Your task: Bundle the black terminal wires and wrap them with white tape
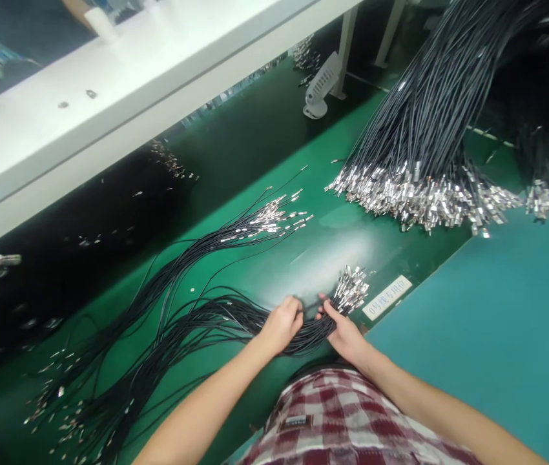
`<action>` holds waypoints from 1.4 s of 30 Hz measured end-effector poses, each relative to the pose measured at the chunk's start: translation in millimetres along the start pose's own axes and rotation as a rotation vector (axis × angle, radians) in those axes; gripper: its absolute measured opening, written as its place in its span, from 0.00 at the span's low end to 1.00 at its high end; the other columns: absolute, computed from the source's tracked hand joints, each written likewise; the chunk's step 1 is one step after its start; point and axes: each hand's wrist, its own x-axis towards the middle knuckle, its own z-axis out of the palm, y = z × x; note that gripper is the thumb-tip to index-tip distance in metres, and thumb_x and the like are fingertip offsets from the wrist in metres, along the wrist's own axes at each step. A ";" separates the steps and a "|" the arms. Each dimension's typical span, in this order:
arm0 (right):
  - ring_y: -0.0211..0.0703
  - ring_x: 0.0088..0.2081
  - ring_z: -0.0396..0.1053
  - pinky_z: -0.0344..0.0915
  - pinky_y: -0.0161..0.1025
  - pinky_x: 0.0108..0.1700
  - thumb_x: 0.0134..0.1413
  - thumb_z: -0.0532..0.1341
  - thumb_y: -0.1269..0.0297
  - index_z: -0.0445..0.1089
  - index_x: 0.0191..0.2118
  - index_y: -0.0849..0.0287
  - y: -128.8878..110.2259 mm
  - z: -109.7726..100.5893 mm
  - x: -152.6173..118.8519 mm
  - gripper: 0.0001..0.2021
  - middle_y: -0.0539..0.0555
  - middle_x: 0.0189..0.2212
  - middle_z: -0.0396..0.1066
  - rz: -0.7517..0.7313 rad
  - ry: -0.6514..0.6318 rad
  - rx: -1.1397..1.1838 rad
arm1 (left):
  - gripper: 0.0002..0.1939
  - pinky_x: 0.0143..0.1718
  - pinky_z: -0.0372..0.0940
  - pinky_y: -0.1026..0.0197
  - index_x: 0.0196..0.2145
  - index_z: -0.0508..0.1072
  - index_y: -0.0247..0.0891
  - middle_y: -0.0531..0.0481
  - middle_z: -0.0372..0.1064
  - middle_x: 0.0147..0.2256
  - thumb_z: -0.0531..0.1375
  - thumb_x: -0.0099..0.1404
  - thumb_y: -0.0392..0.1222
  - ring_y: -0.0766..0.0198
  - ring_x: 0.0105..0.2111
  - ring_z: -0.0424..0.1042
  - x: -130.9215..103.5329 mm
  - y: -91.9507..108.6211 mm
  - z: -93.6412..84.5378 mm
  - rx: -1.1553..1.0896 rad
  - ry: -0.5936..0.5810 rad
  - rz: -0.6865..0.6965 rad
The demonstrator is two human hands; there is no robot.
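Observation:
A bundle of thin black cables (236, 316) with shiny metal end connectors (352, 287) lies across the green table in front of me. My right hand (345, 329) is wrapped round this bundle just behind the connectors, thumb on top. Close by on its left, my left hand (281, 323) is closed over the same cables with curled fingers. A short dark strand shows between the two hands; whether it is a cable or a tie I cannot tell. Farther back, a second, looser cable bundle (192, 248) lies with its metal ends (274, 216) fanned out.
A thick hank of black cables (439, 97) hangs over the table's far right, its connectors bunched at the edge. A white shelf (124, 110) crosses the upper left. A small white fan-like device (321, 84) stands behind. A written label (387, 298) sticks near the table edge.

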 end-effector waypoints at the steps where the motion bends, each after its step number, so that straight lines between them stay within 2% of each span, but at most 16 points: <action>1: 0.36 0.27 0.68 0.68 0.34 0.32 0.35 0.76 0.62 0.77 0.39 0.56 0.8 -0.5 -1.5 0.19 0.46 0.26 0.73 -0.003 0.011 -0.021 | 0.06 0.36 0.64 0.61 0.38 0.68 0.39 0.49 0.66 0.35 0.52 0.66 0.35 0.63 0.32 0.67 -10.1 4.7 1.7 -0.005 -0.013 0.013; 3: 0.36 0.27 0.68 0.68 0.35 0.32 0.35 0.76 0.59 0.77 0.34 0.57 2.3 -2.4 -3.5 0.16 0.48 0.29 0.75 -0.008 0.028 -0.071 | 0.05 0.37 0.64 0.60 0.35 0.69 0.40 0.50 0.66 0.31 0.54 0.66 0.36 0.63 0.31 0.67 -18.1 7.8 -0.2 0.017 -0.043 0.048; 5: 0.38 0.29 0.69 0.69 0.36 0.32 0.36 0.76 0.56 0.77 0.32 0.58 3.2 -4.8 -3.8 0.16 0.49 0.31 0.76 -0.012 0.034 -0.108 | 0.09 0.40 0.64 0.59 0.30 0.69 0.39 0.50 0.67 0.29 0.54 0.68 0.40 0.61 0.32 0.68 -8.8 -1.0 -11.9 0.065 -0.023 0.058; 7: 0.39 0.32 0.71 0.70 0.36 0.34 0.36 0.76 0.55 0.77 0.31 0.59 3.3 -7.0 -2.4 0.16 0.51 0.32 0.77 0.004 0.027 -0.109 | 0.11 0.42 0.64 0.57 0.30 0.70 0.39 0.48 0.68 0.31 0.53 0.69 0.41 0.59 0.36 0.68 14.0 -23.0 -32.8 0.151 0.053 0.014; 10: 0.41 0.33 0.72 0.71 0.37 0.35 0.36 0.76 0.58 0.75 0.28 0.59 3.0 -9.6 2.1 0.14 0.52 0.32 0.77 0.047 0.031 -0.054 | 0.08 0.47 0.63 0.55 0.41 0.71 0.37 0.42 0.69 0.43 0.53 0.68 0.35 0.55 0.45 0.67 57.4 -70.2 -70.1 0.361 0.171 -0.131; 12: 0.41 0.31 0.72 0.72 0.39 0.35 0.37 0.76 0.60 0.74 0.27 0.58 3.0 -10.9 5.8 0.13 0.51 0.30 0.77 0.077 0.053 -0.018 | 0.12 0.49 0.63 0.53 0.47 0.69 0.35 0.39 0.67 0.48 0.53 0.66 0.31 0.52 0.49 0.65 82.7 -99.8 -89.4 0.505 0.167 -0.228; 14: 0.41 0.30 0.73 0.72 0.39 0.34 0.39 0.75 0.61 0.74 0.28 0.58 3.1 -11.4 9.6 0.12 0.50 0.28 0.76 0.098 0.081 0.012 | 0.13 0.48 0.63 0.51 0.47 0.68 0.34 0.38 0.66 0.48 0.51 0.66 0.30 0.51 0.49 0.65 101.3 -121.4 -100.5 0.583 0.122 -0.275; 17: 0.40 0.29 0.73 0.72 0.37 0.33 0.40 0.75 0.63 0.74 0.29 0.59 2.1 -10.9 14.0 0.11 0.51 0.27 0.76 0.121 0.117 0.041 | 0.12 0.47 0.63 0.51 0.43 0.69 0.34 0.37 0.67 0.45 0.49 0.67 0.29 0.50 0.47 0.66 116.1 -137.0 -105.5 0.603 0.077 -0.279; 20: 0.40 0.28 0.73 0.72 0.37 0.33 0.42 0.74 0.64 0.74 0.29 0.59 0.0 -10.0 16.5 0.10 0.51 0.27 0.76 0.138 0.147 0.044 | 0.10 0.48 0.61 0.52 0.41 0.69 0.34 0.37 0.67 0.45 0.49 0.67 0.30 0.50 0.48 0.65 118.8 -137.2 -106.6 0.610 0.059 -0.272; 24: 0.39 0.28 0.73 0.72 0.36 0.33 0.44 0.73 0.65 0.74 0.29 0.60 -2.4 -8.6 17.3 0.09 0.51 0.27 0.76 0.158 0.161 0.040 | 0.08 0.47 0.61 0.52 0.41 0.68 0.35 0.38 0.67 0.44 0.49 0.69 0.34 0.51 0.47 0.65 110.7 -123.2 -104.0 0.590 0.072 -0.232; 29: 0.38 0.28 0.73 0.72 0.35 0.32 0.45 0.73 0.65 0.73 0.29 0.61 -4.5 -5.2 15.4 0.09 0.51 0.26 0.76 0.162 0.167 0.030 | 0.07 0.43 0.61 0.54 0.40 0.66 0.36 0.42 0.68 0.41 0.49 0.70 0.34 0.53 0.42 0.66 103.3 -106.5 -83.9 0.537 0.057 -0.184; 32: 0.38 0.28 0.73 0.72 0.35 0.31 0.46 0.72 0.65 0.73 0.28 0.61 -5.5 -3.0 13.5 0.08 0.51 0.26 0.76 0.165 0.158 0.036 | 0.06 0.43 0.61 0.53 0.41 0.66 0.36 0.40 0.67 0.43 0.51 0.69 0.35 0.52 0.44 0.65 102.2 -107.2 -73.9 0.546 0.070 -0.215; 35: 0.39 0.27 0.73 0.71 0.35 0.30 0.46 0.72 0.65 0.73 0.27 0.61 -6.6 -1.7 12.4 0.08 0.52 0.26 0.76 0.166 0.143 0.041 | 0.04 0.44 0.61 0.52 0.41 0.66 0.38 0.42 0.67 0.43 0.54 0.69 0.37 0.52 0.45 0.65 98.1 -108.7 -70.6 0.527 0.039 -0.173; 39: 0.39 0.28 0.72 0.71 0.35 0.31 0.44 0.73 0.65 0.74 0.28 0.62 -7.0 -1.7 12.1 0.08 0.53 0.26 0.76 0.154 0.172 0.034 | 0.05 0.44 0.61 0.54 0.35 0.67 0.38 0.44 0.68 0.38 0.52 0.69 0.34 0.55 0.41 0.66 77.5 -90.7 -65.0 0.423 -0.036 -0.126; 42: 0.37 0.27 0.71 0.70 0.34 0.31 0.41 0.75 0.64 0.77 0.38 0.59 -5.9 -2.3 10.8 0.15 0.50 0.26 0.75 0.126 0.130 0.011 | 0.06 0.41 0.62 0.57 0.37 0.66 0.38 0.46 0.68 0.37 0.50 0.70 0.35 0.58 0.37 0.68 44.1 -60.6 -49.8 0.233 -0.032 -0.093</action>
